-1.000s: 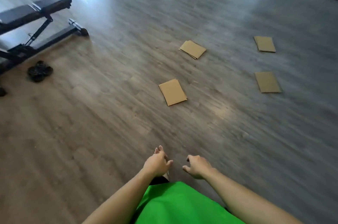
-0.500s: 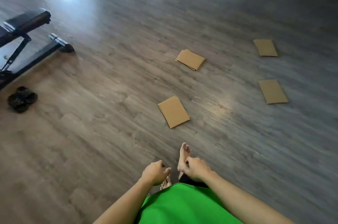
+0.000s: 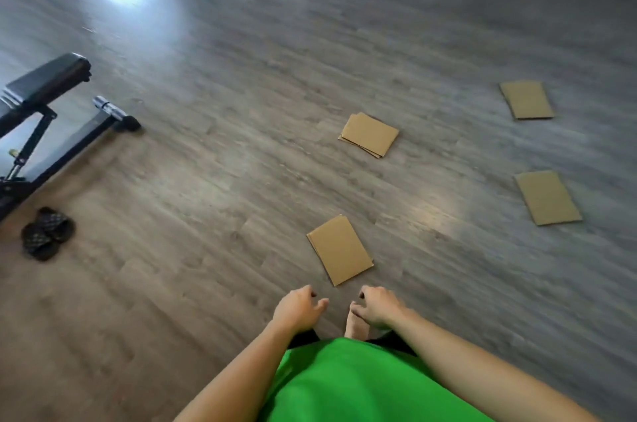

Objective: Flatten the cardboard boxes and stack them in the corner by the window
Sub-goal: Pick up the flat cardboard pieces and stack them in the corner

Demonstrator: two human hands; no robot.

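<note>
Here, four flattened cardboard boxes (image 3: 340,249) lie apart on the floor (image 3: 206,214).

A home gym or workout room, by the look of it — a black padded weight bench (image 3: 41,87) on a steel frame stands at the left edge of a wide, bare stretch of grey wood-look floor (image 3: 241,180). A pair of dark slippers (image 3: 47,232) lies just beside the bench — window light glares off the floor at the far end.
</note>
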